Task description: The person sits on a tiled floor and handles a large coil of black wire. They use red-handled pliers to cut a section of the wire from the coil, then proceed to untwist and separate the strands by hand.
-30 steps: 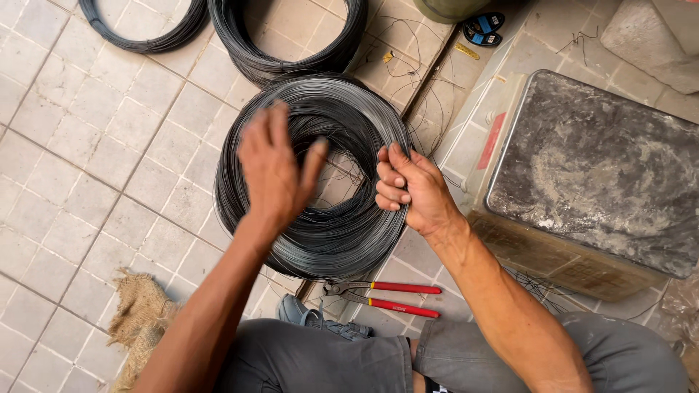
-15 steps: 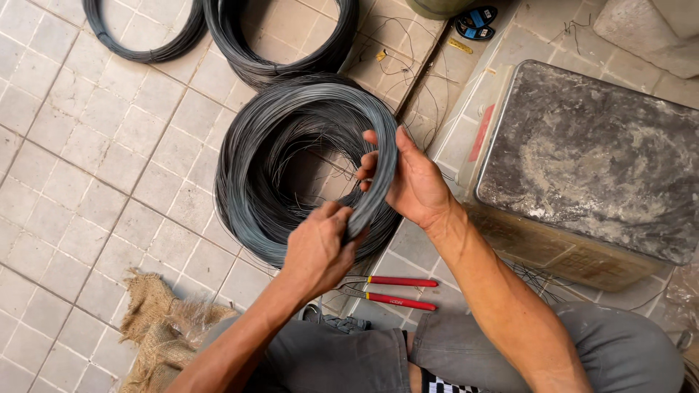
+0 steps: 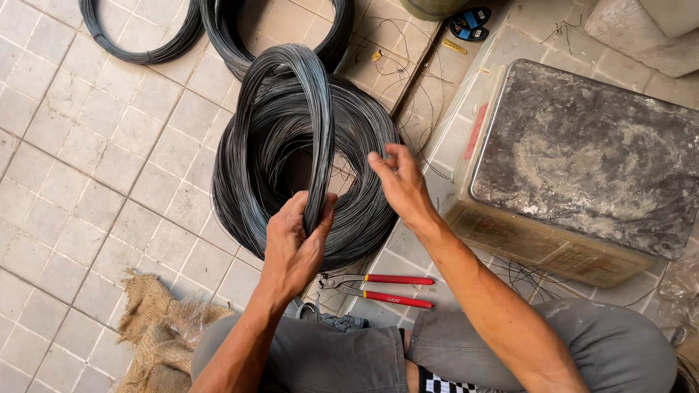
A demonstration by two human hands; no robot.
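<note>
The left hand (image 3: pixel 295 244) is closing its fingers around a raised bundle of loops from the wire coil (image 3: pixel 291 145) lying on the tiled floor (image 3: pixel 87 145). The right hand (image 3: pixel 400 182) is hovering open-fingered just beside the coil's right edge, above red-handled pliers (image 3: pixel 386 287).

A big round coil of dark wire (image 3: pixel 291 145) lay on the tiled floor (image 3: pixel 87 160), with one bunch of loops lifted up.
</note>
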